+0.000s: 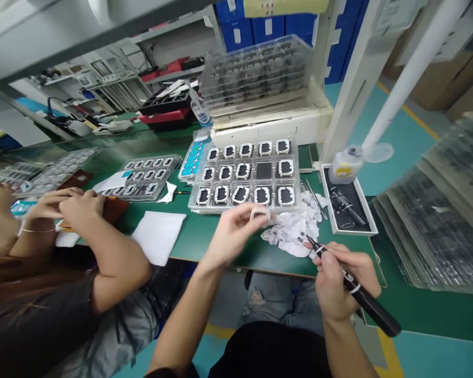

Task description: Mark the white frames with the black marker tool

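White frame is pinched in the left hand, near the clear tray; the right hand grips a black marker. Fourteen frames lie in the tray and one compartment has none; which are finished, I cannot tell. The white box contains a bottle.

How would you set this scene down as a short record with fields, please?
Left hand: pinches a small pale part, blurred
Right hand: grips a black marker, tip towards the crumpled white wipes
Clear tray: fourteen frames in three rows; one pocket in the middle row lacks a frame
White box: to the tray's right, holding a bottle
Neighbour: a co-worker on the left
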Action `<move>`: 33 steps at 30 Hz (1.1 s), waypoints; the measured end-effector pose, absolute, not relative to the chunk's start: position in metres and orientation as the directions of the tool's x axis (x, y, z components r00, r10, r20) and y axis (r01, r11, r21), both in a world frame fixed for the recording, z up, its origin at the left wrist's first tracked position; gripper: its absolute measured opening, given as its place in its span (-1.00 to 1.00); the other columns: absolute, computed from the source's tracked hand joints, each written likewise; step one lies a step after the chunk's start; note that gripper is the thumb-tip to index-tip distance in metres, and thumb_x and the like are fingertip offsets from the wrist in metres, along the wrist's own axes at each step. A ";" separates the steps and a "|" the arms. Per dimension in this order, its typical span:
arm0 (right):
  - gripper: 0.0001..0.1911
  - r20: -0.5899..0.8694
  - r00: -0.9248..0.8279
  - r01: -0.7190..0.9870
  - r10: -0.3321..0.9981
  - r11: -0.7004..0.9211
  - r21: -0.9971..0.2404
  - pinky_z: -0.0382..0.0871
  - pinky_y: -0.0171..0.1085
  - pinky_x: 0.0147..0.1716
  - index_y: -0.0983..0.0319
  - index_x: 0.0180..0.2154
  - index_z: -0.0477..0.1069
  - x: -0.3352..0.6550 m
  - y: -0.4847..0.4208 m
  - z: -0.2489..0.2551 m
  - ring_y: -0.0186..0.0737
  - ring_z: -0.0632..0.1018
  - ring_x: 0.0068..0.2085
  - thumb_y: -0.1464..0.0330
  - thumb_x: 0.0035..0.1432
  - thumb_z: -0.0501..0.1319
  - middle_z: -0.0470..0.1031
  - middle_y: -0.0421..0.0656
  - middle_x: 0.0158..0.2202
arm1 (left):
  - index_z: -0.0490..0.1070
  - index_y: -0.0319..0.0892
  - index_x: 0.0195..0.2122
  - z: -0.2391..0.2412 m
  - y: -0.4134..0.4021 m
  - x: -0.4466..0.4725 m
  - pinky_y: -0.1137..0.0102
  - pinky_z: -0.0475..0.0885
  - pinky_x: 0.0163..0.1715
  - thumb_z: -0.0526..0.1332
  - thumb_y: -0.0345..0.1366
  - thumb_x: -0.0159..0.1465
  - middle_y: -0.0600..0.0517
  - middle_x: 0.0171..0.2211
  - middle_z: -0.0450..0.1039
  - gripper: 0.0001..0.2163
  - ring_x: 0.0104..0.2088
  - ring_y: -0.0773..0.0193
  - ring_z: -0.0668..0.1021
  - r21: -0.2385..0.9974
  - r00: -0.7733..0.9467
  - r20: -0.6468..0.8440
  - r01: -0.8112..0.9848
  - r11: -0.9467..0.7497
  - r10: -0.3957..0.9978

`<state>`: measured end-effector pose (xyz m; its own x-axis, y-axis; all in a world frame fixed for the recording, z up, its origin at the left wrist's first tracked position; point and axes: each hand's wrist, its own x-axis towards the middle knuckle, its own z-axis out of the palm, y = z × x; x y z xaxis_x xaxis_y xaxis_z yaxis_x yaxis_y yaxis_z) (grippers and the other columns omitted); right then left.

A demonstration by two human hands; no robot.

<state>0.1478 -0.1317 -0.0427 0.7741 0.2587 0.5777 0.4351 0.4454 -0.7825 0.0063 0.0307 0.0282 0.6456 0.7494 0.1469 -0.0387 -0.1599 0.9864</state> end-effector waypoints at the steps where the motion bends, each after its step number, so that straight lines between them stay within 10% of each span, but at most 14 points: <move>1: -0.89 0.558 0.791 0.413 0.250 0.453 -0.790 0.64 -0.13 -0.31 0.24 -0.22 0.52 0.150 -0.131 -0.044 -0.17 0.64 -0.38 0.39 0.36 0.42 0.53 -0.22 -0.40 | 0.69 -0.22 -0.12 0.038 0.047 0.016 0.34 0.57 -0.11 0.49 -0.16 0.37 -0.08 -0.19 0.70 -0.78 -0.17 0.16 0.70 0.968 0.641 0.184 0.015 -0.252 0.746; 6: -0.89 0.552 0.774 0.422 0.311 0.396 -0.815 0.60 -0.26 -0.33 0.25 -0.19 0.56 0.151 -0.132 -0.050 -0.23 0.65 -0.34 0.38 0.35 0.45 0.58 -0.18 -0.34 | 0.58 -0.22 -0.03 0.067 0.120 0.069 0.33 0.43 -0.18 0.56 -0.36 0.20 -0.01 -0.16 0.59 -0.66 -0.32 0.27 0.56 0.725 0.362 0.356 0.475 -0.499 0.861; 11: -0.91 0.571 0.745 0.422 0.346 0.419 -0.804 0.60 -0.32 -0.36 0.23 -0.20 0.55 0.154 -0.138 -0.051 -0.22 0.67 -0.33 0.41 0.34 0.44 0.59 -0.18 -0.33 | 0.46 -0.19 -0.23 0.067 0.128 0.095 0.33 0.39 -0.18 0.48 -0.31 0.33 -0.01 -0.29 0.56 -0.80 -0.25 0.18 0.57 0.440 0.437 0.410 0.674 -0.593 0.801; 21: -0.89 0.603 0.725 0.470 0.332 0.401 -0.786 0.64 -0.30 -0.34 0.23 -0.18 0.59 0.153 -0.138 -0.059 -0.15 0.72 -0.33 0.40 0.31 0.48 0.65 -0.14 -0.29 | 0.60 -0.16 -0.09 0.062 0.105 0.096 0.17 0.44 0.05 0.17 -0.23 0.59 -0.18 -0.11 0.66 -0.78 0.05 -0.08 0.59 0.133 0.549 0.461 0.734 -0.666 0.697; 33: -0.85 0.592 0.748 0.457 0.300 0.415 -0.787 0.66 -0.02 -0.08 0.22 -0.16 0.61 0.149 -0.136 -0.065 -0.03 0.71 -0.25 0.41 0.26 0.50 0.63 -0.15 -0.31 | 0.56 -0.42 0.15 0.088 0.100 0.126 0.06 0.42 0.26 0.43 -0.11 0.46 -0.34 0.12 0.55 -0.56 0.21 -0.24 0.51 0.095 0.740 0.262 0.619 -0.779 0.620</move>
